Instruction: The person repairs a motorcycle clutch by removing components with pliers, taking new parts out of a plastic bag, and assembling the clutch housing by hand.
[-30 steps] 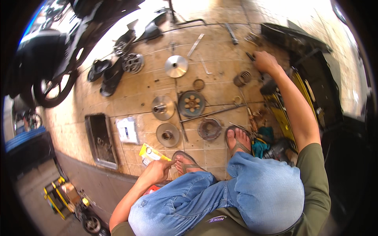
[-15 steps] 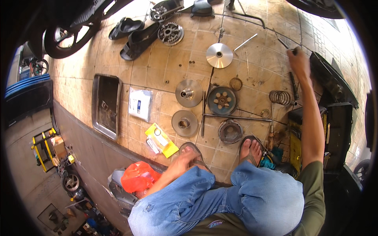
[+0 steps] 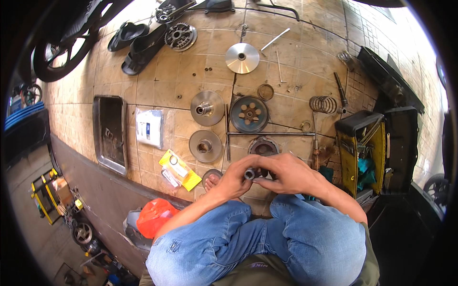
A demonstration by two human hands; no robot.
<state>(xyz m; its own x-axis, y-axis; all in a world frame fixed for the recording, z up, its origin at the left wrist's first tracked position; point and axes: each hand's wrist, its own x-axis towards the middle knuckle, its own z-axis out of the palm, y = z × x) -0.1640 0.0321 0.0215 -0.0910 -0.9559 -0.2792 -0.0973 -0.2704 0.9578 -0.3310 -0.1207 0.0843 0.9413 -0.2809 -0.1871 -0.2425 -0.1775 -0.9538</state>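
Observation:
My left hand [image 3: 234, 177] and my right hand [image 3: 292, 174] are together in front of my knees. Both have their fingers closed around a dark metal tool with a round, socket-like end [image 3: 249, 173]. The rest of it is hidden by my fingers. Just beyond my hands lies a rough cast metal part [image 3: 264, 145], partly covered by them. A long T-shaped bar [image 3: 272, 134] lies across the tiles past it. Two metal discs with central hubs, one [image 3: 205, 147] nearer and one [image 3: 208, 107] farther, lie to the left, beside a drum-like part with round holes [image 3: 249, 114].
At right stand an open toolbox [image 3: 350, 157] and a coil spring [image 3: 324, 104]. A shiny disc [image 3: 242, 58] lies farther off. On the left are a metal tray [image 3: 125, 136], a plastic packet [image 3: 150, 126], a yellow package [image 3: 192, 181], a red bag [image 3: 155, 217] and black sandals [image 3: 145, 51].
My right hand has come back from the far right to my knees, with a dark tool. The left hand has left my foot and joined it. The view has shifted slightly.

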